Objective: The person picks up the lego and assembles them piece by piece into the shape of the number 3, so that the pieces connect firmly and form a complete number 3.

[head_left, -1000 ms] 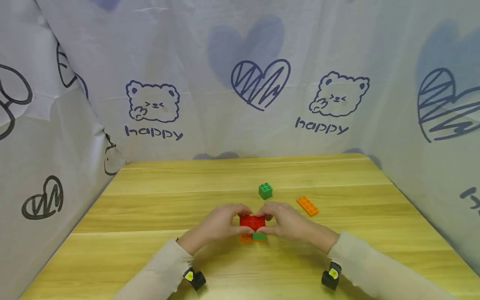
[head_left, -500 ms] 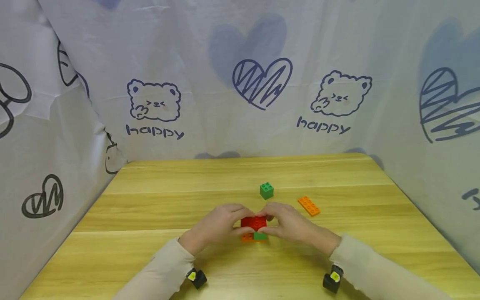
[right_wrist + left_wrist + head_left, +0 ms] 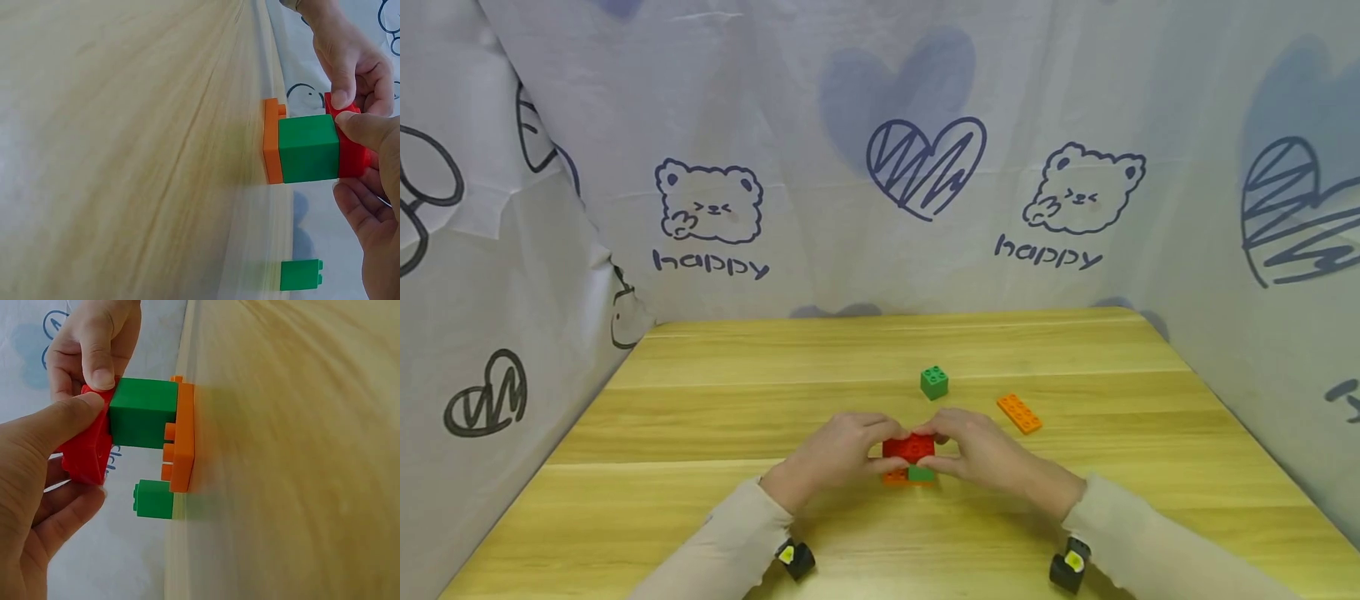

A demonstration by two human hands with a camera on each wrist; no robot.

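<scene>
Both hands pinch a red brick from its two ends, thumbs in front and fingers behind. My left hand grips its left end, my right hand its right end. Beneath the red brick is a green block, standing on one half of a studded orange plate that lies on the table. In the left wrist view the red brick looks slightly tilted over the green block, its left part overhanging the bare orange studs. The thumbs cover part of the red brick.
A second green block stands behind the hands on the wooden table. Right of it lies another orange plate. A white printed cloth hangs around the table's back and sides.
Almost nothing differs. Both hands stay on the red brick above the green block, and the whole head view has shifted very slightly.
</scene>
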